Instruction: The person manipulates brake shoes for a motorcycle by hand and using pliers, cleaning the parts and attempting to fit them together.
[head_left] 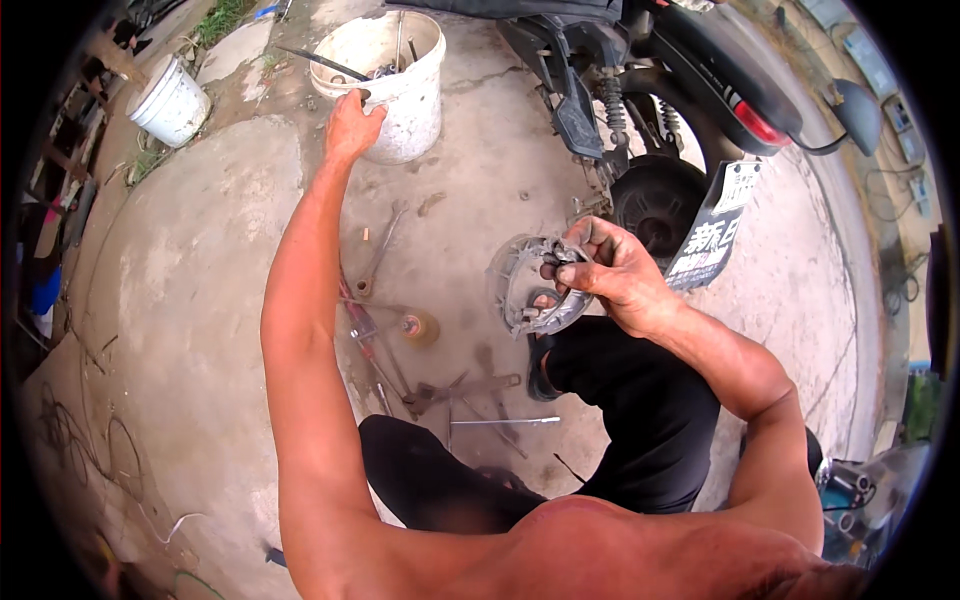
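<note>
A ring-shaped, finned grey metal part (506, 300) could slip, since only the person's right hand (622, 280) holds it, by one edge. If that pinch loosened or the heavier side swung down, the part would probably fall toward the sandalled foot (541, 372) or the concrete floor (470, 180), and its thin fins could chip. A hard pull on the rim of the white plastic bucket (408, 125) might tip it and its jumbled metal contents. An open-ended wrench (380, 255) and a thin metal rod (505, 421) lying on the floor could be stepped on.

The ring is raised above the floor, between the person and the rear wheel (658, 210) of a two-wheeler. Its right edge is pinched between the thumb and the curled fingers of the right hand; the rest reaches out leftward, tilted, beyond the fingertips.

The left hand (352, 128) is stretched well apart from the ring, its fingers bent at the bucket's near rim. Whether they grip the rim or something small and dark there, I cannot tell.
</note>
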